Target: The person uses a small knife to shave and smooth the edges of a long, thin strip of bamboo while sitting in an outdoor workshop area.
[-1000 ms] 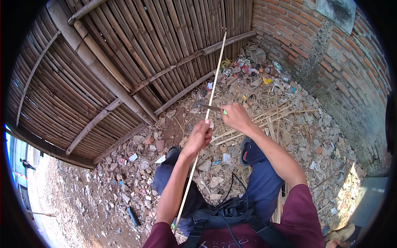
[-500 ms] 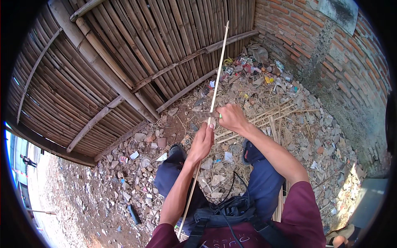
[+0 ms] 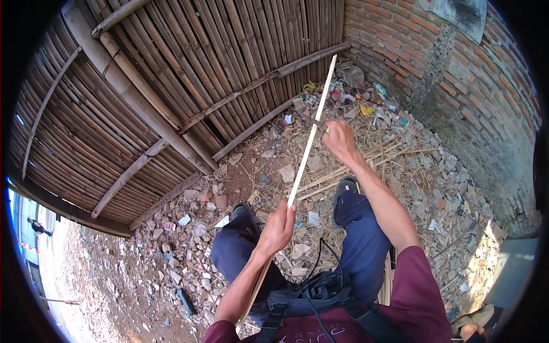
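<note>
A long, pale bamboo strip (image 3: 305, 162) slants from beside my left forearm up toward the woven wall. My left hand (image 3: 277, 230) is closed round it at about its middle, thumb lying along the strip. Farther up, my right hand (image 3: 339, 140) grips a knife (image 3: 313, 120) with a dark blade and a bit of green at the handle. The blade crosses the strip and seems to touch it; most of the handle is hidden in my fist. The strip's lower end runs behind my left forearm.
A bamboo-slat wall (image 3: 223, 51) stands ahead to the left, a brick wall (image 3: 394, 51) to the right. Rubble, dry stalks (image 3: 372, 157) and litter (image 3: 366, 111) cover the ground between my shoes. A black pouch with a cable (image 3: 314, 288) sits at my waist.
My right hand and the knife have moved up along the strip, away from my left hand. My left hand has come closer to my body, and the strip's far end is lower and further right.
</note>
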A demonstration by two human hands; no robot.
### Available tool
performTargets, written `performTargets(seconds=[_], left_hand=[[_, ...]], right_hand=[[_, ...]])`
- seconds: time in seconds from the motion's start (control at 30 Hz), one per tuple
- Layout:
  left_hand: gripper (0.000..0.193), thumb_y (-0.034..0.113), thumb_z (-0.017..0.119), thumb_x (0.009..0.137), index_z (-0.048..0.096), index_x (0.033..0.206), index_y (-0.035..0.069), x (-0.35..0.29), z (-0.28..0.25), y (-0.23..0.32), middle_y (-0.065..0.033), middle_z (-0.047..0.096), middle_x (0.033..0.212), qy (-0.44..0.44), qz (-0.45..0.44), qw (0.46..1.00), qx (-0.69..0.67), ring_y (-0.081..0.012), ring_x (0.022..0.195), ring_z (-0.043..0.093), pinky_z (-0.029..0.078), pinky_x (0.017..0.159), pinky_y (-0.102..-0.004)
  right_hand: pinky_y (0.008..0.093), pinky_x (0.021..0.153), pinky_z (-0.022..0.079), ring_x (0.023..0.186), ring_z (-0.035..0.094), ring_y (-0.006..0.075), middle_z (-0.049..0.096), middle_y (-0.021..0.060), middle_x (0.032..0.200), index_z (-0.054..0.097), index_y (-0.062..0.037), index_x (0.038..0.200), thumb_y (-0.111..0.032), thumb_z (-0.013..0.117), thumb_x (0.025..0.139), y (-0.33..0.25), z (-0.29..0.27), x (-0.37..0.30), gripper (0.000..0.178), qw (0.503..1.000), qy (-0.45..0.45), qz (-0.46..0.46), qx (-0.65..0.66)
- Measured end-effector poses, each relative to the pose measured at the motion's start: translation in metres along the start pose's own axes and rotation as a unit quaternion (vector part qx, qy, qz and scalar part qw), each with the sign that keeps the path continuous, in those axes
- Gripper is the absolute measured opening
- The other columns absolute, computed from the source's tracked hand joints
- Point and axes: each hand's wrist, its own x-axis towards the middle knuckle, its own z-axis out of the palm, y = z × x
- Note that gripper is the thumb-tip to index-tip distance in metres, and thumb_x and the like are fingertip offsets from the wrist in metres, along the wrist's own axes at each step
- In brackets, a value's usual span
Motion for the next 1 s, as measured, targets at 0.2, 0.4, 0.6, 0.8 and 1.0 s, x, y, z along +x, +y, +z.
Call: performTargets(seconds=[0.2, 0.4, 0.6, 0.8, 1.0], left_hand=[[0.031, 0.027, 0.049, 0.114, 0.047, 0.103, -0.002, 0.024, -0.012, 0.006, -0.0306, 0.059, 0.070, 0.046, -0.014, 0.999, 0.016, -0.0550, 0.070, 0.061, 0.043, 0.061, -0.0579], [0.029, 0.025, 0.051, 0.114, 0.050, 0.104, -0.002, 0.039, -0.021, 0.015, -0.0312, 0.060, 0.070, 0.095, 0.005, 0.995, 0.034, -0.0551, 0.070, 0.062, 0.043, 0.061, -0.0588], [0.032, 0.026, 0.049, 0.115, 0.049, 0.100, -0.003, 0.027, -0.021, 0.023, -0.0292, 0.059, 0.072, 0.098, 0.002, 0.994, 0.053, -0.0506, 0.068, 0.059, 0.043, 0.063, -0.0554], [0.032, 0.026, 0.049, 0.115, 0.049, 0.101, -0.002, 0.018, -0.023, 0.028, -0.0298, 0.057, 0.069, 0.098, 0.006, 0.992, 0.078, -0.0528, 0.067, 0.058, 0.042, 0.063, -0.0570], [0.030, 0.024, 0.050, 0.114, 0.048, 0.099, -0.002, 0.010, -0.028, 0.034, -0.0304, 0.057, 0.069, 0.091, -0.007, 0.993, 0.076, -0.0544, 0.068, 0.057, 0.041, 0.062, -0.0586]], right_hand=[[0.0441, 0.046, 0.049, 0.044, 0.060, 0.0267, 0.065, 0.0180, 0.055, 0.077, 0.0005, 0.075, -0.002, 0.055, 0.071, -0.041, 0.026, -0.032, 0.022, 0.988, -0.032, -0.144, 0.038], [0.0529, 0.059, 0.058, 0.058, 0.071, 0.0422, 0.065, 0.0266, 0.060, 0.073, -0.0013, 0.070, -0.006, 0.060, 0.069, -0.084, 0.019, -0.058, 0.014, 0.978, -0.062, -0.189, 0.070], [0.0485, 0.053, 0.056, 0.051, 0.069, 0.0360, 0.063, 0.0212, 0.055, 0.070, -0.0027, 0.066, -0.004, 0.061, 0.072, -0.091, 0.017, -0.063, 0.011, 0.980, -0.044, -0.188, 0.045], [0.0436, 0.049, 0.054, 0.048, 0.068, 0.0286, 0.064, 0.0175, 0.053, 0.072, -0.0034, 0.069, -0.006, 0.063, 0.078, -0.088, 0.017, -0.061, 0.013, 0.980, -0.036, -0.193, 0.040], [0.0424, 0.048, 0.052, 0.048, 0.067, 0.0275, 0.065, 0.0170, 0.054, 0.074, -0.0044, 0.073, -0.009, 0.067, 0.081, -0.087, 0.021, -0.052, 0.012, 0.985, 0.013, -0.161, 0.053]])
